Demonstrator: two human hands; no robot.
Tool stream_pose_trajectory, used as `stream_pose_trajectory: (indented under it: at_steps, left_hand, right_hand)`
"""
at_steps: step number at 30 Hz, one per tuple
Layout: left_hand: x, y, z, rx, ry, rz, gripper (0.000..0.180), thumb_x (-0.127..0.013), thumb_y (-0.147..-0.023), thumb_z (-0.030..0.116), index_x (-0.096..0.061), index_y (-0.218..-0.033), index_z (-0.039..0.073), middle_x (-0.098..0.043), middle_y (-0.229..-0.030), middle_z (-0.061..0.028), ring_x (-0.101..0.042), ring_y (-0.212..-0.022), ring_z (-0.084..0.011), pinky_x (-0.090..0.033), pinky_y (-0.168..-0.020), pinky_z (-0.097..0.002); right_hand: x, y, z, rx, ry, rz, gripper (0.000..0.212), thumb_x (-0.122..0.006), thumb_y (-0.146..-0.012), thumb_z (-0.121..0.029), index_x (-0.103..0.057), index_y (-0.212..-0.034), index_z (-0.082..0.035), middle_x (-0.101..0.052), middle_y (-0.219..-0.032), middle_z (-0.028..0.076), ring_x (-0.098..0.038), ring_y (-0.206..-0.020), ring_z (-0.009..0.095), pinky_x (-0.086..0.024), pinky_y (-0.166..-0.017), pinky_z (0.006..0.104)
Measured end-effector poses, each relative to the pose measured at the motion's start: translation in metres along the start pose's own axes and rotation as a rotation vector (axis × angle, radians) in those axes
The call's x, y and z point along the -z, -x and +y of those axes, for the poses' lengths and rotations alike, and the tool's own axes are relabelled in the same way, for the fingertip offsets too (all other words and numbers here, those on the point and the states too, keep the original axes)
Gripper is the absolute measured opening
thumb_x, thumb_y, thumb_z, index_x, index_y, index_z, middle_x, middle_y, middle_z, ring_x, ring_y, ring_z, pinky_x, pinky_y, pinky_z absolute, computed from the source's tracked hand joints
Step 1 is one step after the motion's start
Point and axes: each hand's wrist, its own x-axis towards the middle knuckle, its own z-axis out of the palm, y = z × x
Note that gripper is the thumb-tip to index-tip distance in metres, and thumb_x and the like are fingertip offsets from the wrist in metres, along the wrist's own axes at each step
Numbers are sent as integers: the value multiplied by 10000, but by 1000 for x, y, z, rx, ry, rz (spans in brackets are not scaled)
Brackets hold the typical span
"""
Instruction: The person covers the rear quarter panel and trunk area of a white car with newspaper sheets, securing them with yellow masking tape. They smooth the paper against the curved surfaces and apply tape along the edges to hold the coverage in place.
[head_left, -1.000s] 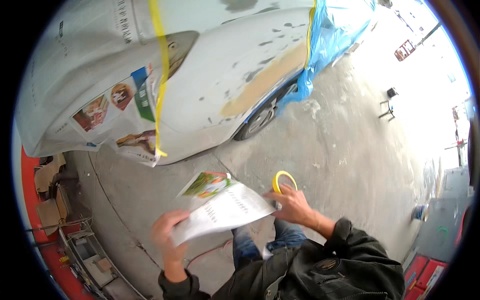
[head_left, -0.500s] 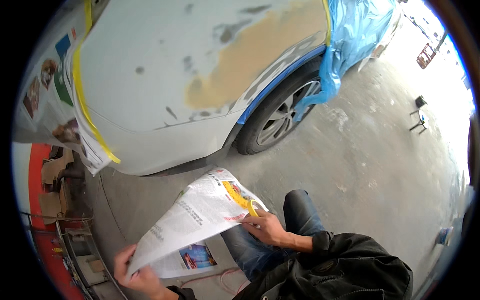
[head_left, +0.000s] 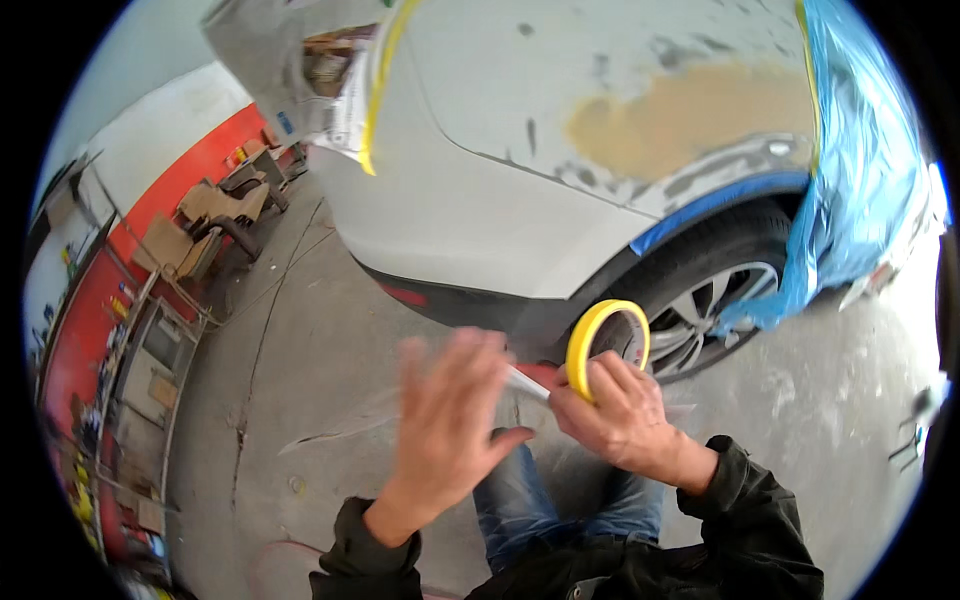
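Observation:
My right hand [head_left: 625,418] is closed round a roll of yellow masking tape [head_left: 580,352], with fingers through its ring. A narrow white strip [head_left: 528,383], apparently the newspaper seen edge-on, runs from that hand toward my left hand [head_left: 450,420]. The left hand is raised with its fingers spread and thumb out, smeared by motion. Whether it touches the paper, I cannot tell. Beyond both hands stands a pale car body [head_left: 490,220] with a tan filler patch [head_left: 690,115] and grey sanded spots.
Blue plastic film [head_left: 865,170] drapes the car beside the wheel [head_left: 700,310]. Blue tape [head_left: 715,208] lines the wheel arch. Yellow tape [head_left: 385,85] edges newspaper masking on the left. Chairs [head_left: 215,205] stand by the red wall; a cluttered shelf [head_left: 145,400] runs along the left.
The view has swung left. My left hand has let go of the newspaper's corner and come up, open, near the right hand. The broad sheet now shows only as a thin strip.

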Motion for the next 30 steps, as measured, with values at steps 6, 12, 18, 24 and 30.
stream_pose_trajectory:
  at_steps: [6, 12, 18, 24, 30]
  left_hand:
    - [-53, -6, 10, 26, 191, 6, 338, -777, -761, 103, -699, -1090, 106, -617, -765, -30, -630, -683, -194, -506, -579, -307]
    - [-51, -15, -2, -19, 435, 82, 112, -764, -810, 108, -717, -909, 82, -620, -742, -33, -612, -628, -187, -486, -543, -298]
    - [-33, -11, -18, -109, 552, 201, 135, -783, -776, 78, -690, -875, 74, -601, -708, -25, -585, -608, -190, -450, -503, -305]
    - [-18, 9, -35, -91, 506, 280, 180, -770, -760, 6, -702, -918, 56, -644, -743, -44, -603, -628, -187, -450, -521, -284]
    - [-43, 54, -71, 493, 384, 524, 57, -648, -892, 23, -664, -945, 10, -670, -817, -79, -619, -691, -165, -481, -637, -272]
  right_hand:
    - [24, 28, 3, -168, -103, -102, 420, -829, -694, -222, -675, -1063, -93, -578, -971, 76, -584, -857, 238, -516, -691, 336]
    - [18, 168, 27, -821, -167, -178, 560, -895, -626, -237, -681, -1099, -28, -625, -1120, 185, -587, -1072, 377, -487, -935, 445]
    - [-39, 232, 43, -938, -33, -41, 833, -885, -629, -201, -503, -1353, -49, -528, -1273, 221, -491, -1197, 438, -392, -1036, 497]
    - [-37, 235, 84, -856, -379, 1, 401, -797, -680, -90, -665, -1054, -36, -608, -1133, 166, -571, -1084, 363, -465, -932, 411]
    - [16, 187, 124, -650, -17, -176, 294, -797, -608, -5, -708, -881, -69, -693, -1023, 96, -614, -1002, 333, -507, -868, 419]
